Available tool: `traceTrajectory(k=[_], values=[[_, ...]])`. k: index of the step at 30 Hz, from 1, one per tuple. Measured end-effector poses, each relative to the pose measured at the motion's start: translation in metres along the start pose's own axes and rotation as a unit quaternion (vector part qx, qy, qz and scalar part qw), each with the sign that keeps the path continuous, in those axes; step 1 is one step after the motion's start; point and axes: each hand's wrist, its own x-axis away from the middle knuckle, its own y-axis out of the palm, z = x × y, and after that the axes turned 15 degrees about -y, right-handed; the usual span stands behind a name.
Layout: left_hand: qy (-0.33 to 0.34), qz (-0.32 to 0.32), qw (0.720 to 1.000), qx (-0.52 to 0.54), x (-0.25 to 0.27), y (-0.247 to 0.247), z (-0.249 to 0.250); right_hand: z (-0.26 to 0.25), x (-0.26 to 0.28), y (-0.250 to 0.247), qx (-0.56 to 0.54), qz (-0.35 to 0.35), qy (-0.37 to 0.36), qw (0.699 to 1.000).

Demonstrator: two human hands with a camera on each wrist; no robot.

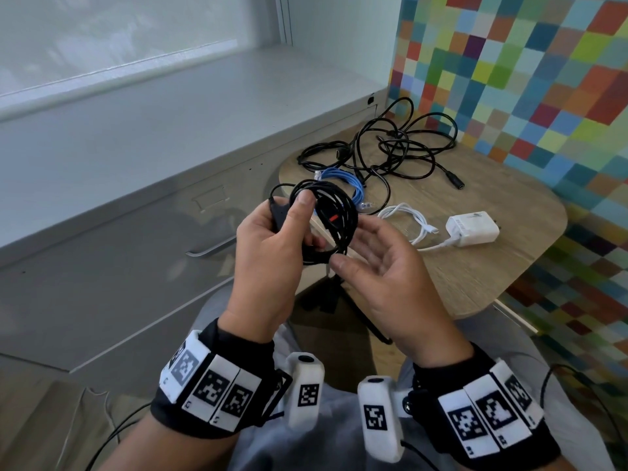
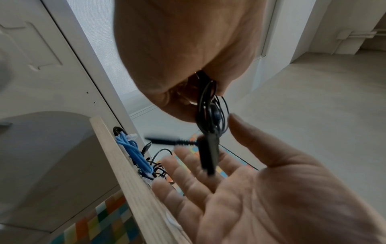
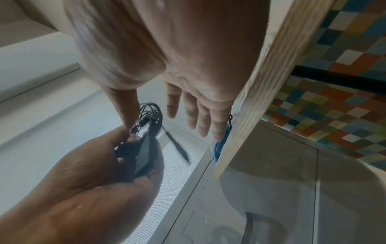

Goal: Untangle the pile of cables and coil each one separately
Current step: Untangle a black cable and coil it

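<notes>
A coil of thin black cable (image 1: 334, 219) with a red mark hangs in front of me, above the table's near edge. My left hand (image 1: 289, 229) grips it, thumb pressed on the loops; in the left wrist view the coil (image 2: 211, 107) hangs from that hand (image 2: 188, 66) with a blurred black plug (image 2: 208, 153) below. My right hand (image 1: 372, 253) lies palm up beside the coil, fingers straight, thumb tip at its lower loops. In the right wrist view my right hand's (image 3: 198, 115) fingers spread flat above the coil (image 3: 151, 112). A tangled pile of black cables (image 1: 390, 147) lies at the table's far end.
On the wooden table (image 1: 475, 283) a coiled blue cable (image 1: 343, 180) lies just behind the held coil, and a white charger (image 1: 472, 229) with its white cable (image 1: 411, 222) to the right. A grey cabinet (image 1: 136, 198) stands left, a coloured checked wall (image 1: 543, 96) right.
</notes>
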Motion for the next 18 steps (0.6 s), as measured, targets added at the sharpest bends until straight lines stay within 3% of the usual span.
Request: traceTrajectory(k=[4, 12, 18], values=[[-0.013, -0.005, 1.000, -0.010, -0.0003, 0.0009, -0.0008, -0.0019, -0.0014, 0.0016, -0.008, -0.011, -0.044, 0.999], [-0.013, -0.021, 1.000, -0.002, 0.0009, 0.0038, 0.0026, -0.0009, -0.0004, 0.0011, -0.064, -0.045, -0.029, 0.996], [-0.006, -0.013, 0.998, -0.067, 0.0012, 0.0024, 0.0032, 0.0002, -0.0024, 0.0020, -0.110, 0.002, -0.013, 0.994]])
